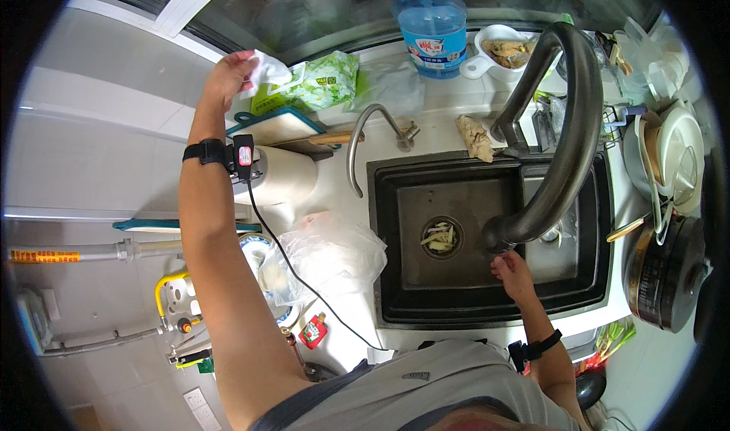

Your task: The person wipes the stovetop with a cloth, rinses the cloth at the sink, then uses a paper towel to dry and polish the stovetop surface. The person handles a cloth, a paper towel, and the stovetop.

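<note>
At the upper left, my left hand [229, 77] pinches a white wipe [270, 71] beside a green wet-wipe pack [328, 82]. Whether the wipe's lower end is still inside the pack is hard to tell. My right hand [512, 272] is over the black double sink [467, 317], its fingers curled close to the mouth of the dark metal faucet [579, 163]. The spout partly hides the fingertips, so I cannot see whether they hold anything. Pale peelings [440, 238] lie in the drain of the larger basin.
A slim filtered-water tap [356, 151] curves beside the sink. Left of it are a knife [331, 138], a cutting board [279, 124] and a clear plastic bag [331, 260]. Behind stands a blue detergent bottle [432, 31]. Stacked bowls [678, 151] and a dark pot [667, 277] crowd the right.
</note>
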`<state>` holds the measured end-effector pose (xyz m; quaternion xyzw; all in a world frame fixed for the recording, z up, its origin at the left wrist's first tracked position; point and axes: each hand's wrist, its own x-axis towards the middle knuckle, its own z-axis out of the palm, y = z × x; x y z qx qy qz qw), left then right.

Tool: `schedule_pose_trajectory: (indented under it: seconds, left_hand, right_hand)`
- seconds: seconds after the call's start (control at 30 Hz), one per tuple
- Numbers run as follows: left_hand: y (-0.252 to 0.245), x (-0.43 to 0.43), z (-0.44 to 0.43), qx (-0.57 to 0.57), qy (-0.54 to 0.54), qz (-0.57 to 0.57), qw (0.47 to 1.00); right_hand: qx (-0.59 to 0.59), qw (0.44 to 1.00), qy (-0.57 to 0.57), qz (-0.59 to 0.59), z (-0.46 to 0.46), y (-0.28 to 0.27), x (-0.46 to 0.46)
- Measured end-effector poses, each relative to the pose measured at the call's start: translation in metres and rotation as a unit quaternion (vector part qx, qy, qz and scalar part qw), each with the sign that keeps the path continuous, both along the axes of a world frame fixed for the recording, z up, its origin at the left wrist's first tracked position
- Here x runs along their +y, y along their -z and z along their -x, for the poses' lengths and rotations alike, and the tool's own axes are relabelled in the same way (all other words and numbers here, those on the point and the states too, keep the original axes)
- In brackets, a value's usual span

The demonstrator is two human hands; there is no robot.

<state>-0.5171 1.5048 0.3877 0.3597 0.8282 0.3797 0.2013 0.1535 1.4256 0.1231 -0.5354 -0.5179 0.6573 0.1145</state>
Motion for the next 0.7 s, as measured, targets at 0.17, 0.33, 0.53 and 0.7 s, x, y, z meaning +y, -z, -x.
schedule_pose_trajectory:
  seconds: [0.17, 0.33, 0.53, 0.7]
  left_hand:
    - [0.002, -0.005, -0.022, -0.105, 0.015, 0.030, 0.994]
    - [0.004, -0.006, -0.037, -0.108, 0.024, -0.026, 0.993]
    - [-0.001, -0.008, -0.029, -0.093, 0.040, -0.066, 0.993]
    - [0.005, -0.018, -0.020, -0.117, 0.037, -0.103, 0.987]
  right_hand:
    - [-0.024, 0.995, -0.080, -0.060, 0.039, -0.030, 0.000]
    - [0.100, 0.967, -0.174, -0.160, 0.119, -0.122, -0.002]
    - [0.190, 0.949, -0.154, -0.200, 0.257, -0.213, -0.016]
    - [0.238, 0.919, -0.058, -0.309, 0.386, -0.269, 0.018]
